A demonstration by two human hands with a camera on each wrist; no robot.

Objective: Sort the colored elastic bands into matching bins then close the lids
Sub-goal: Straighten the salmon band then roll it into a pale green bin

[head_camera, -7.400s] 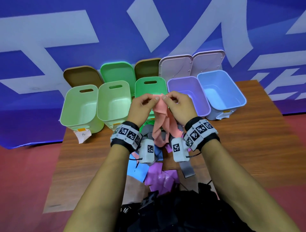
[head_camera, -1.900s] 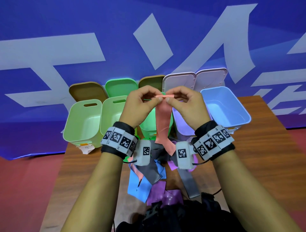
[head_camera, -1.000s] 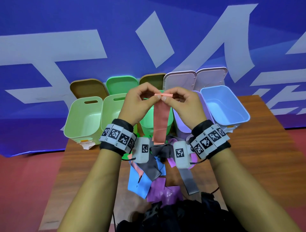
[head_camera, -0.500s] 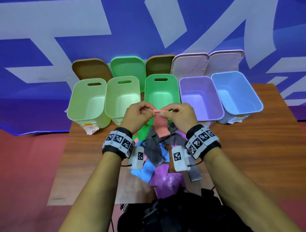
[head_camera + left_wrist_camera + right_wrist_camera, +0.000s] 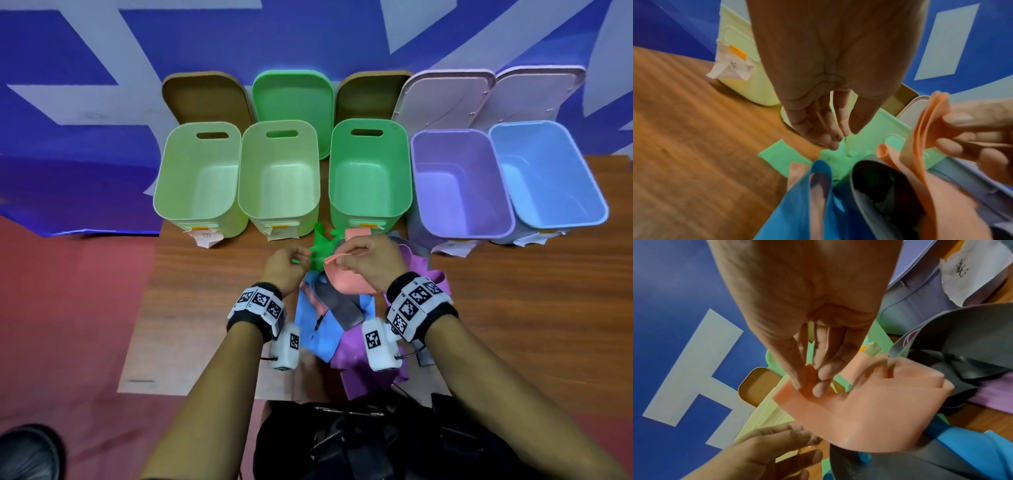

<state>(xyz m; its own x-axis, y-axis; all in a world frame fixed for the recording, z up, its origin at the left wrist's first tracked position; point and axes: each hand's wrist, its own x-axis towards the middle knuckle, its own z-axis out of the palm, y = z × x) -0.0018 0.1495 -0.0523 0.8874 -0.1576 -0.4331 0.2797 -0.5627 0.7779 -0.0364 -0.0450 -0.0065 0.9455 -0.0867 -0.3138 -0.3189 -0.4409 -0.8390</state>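
The right hand (image 5: 368, 262) pinches the folded pink band (image 5: 859, 410) between thumb and fingertips, holding it just above the pile of bands (image 5: 339, 318) at the middle of the worktop (image 5: 212, 294). The left hand (image 5: 286, 269) hovers beside it, fingers relaxed and grasping nothing, over a green band (image 5: 785, 155). Five open bins (image 5: 370, 174) line the worktop's far edge.

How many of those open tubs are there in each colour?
Light green tubs: 2
Deeper green tub: 1
Purple tub: 1
Blue tub: 1
Total: 5 tubs, all with nothing inside that shows.
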